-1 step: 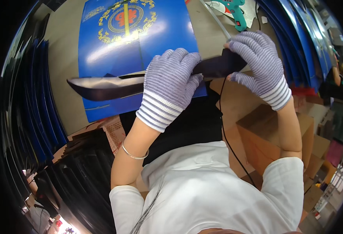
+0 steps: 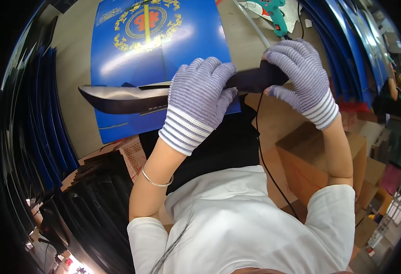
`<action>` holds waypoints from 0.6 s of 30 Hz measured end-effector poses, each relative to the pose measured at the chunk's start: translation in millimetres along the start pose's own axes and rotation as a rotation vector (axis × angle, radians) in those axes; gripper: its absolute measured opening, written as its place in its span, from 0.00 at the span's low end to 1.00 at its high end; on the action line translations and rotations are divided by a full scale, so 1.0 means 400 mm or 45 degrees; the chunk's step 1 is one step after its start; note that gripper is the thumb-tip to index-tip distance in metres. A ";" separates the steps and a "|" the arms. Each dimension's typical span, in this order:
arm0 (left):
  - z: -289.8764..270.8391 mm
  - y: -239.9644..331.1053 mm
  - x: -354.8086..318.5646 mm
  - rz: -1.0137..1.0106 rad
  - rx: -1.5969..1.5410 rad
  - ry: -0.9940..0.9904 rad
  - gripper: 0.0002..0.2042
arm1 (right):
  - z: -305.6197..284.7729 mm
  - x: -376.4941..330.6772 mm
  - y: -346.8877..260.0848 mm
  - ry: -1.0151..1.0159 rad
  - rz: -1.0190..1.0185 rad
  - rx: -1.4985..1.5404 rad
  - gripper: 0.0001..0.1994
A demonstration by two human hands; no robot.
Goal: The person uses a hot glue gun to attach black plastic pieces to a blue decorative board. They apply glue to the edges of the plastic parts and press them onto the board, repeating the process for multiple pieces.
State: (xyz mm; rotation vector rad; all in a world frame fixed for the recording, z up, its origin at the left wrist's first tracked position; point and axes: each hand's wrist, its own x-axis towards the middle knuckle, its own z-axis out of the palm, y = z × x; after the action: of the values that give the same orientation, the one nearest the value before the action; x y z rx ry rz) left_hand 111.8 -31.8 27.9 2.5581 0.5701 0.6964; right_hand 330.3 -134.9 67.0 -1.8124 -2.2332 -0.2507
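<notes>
Both my hands wear grey-and-white striped gloves with bare fingertips. They hold a long, dark folded strip (image 2: 123, 106) level above a blue panel (image 2: 118, 77) printed with a gold ring and a red emblem. A pale inner face shows along the strip's left part, which narrows to a tip. My left hand (image 2: 200, 91) is closed around the strip's middle and hides part of it. At its right end, the fingers of my right hand (image 2: 301, 77) lie over the upper edge, with the thumb at the lower edge.
A teal glue gun (image 2: 279, 20) with a black cord lies at the table's far right, near a pale rod (image 2: 250, 23). Blue panels stand stacked at left (image 2: 45, 114) and right (image 2: 342, 59). Cardboard boxes (image 2: 319, 155) sit at lower right, dark folded pieces (image 2: 91, 219) at lower left.
My right hand has shifted very slightly down and left on the strip's end. The strip has turned a little, and its left part looks sharper now. My left hand has stayed almost still.
</notes>
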 end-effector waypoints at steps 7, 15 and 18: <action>-0.004 -0.002 -0.008 0.054 0.059 -0.054 0.16 | -0.003 -0.010 0.035 -0.213 -0.017 0.176 0.22; -0.012 0.000 -0.018 0.064 0.039 -0.034 0.19 | -0.053 -0.048 0.073 -0.175 0.006 0.153 0.15; -0.037 0.000 -0.023 0.045 0.063 -0.012 0.19 | -0.086 -0.035 0.088 -0.235 -0.018 0.250 0.13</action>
State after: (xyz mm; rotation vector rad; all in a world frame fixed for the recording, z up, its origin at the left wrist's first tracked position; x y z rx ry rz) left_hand 96.5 -32.2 36.1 2.6217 0.5462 0.6906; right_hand 370.4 -150.6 94.5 -1.7788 -2.2987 0.1352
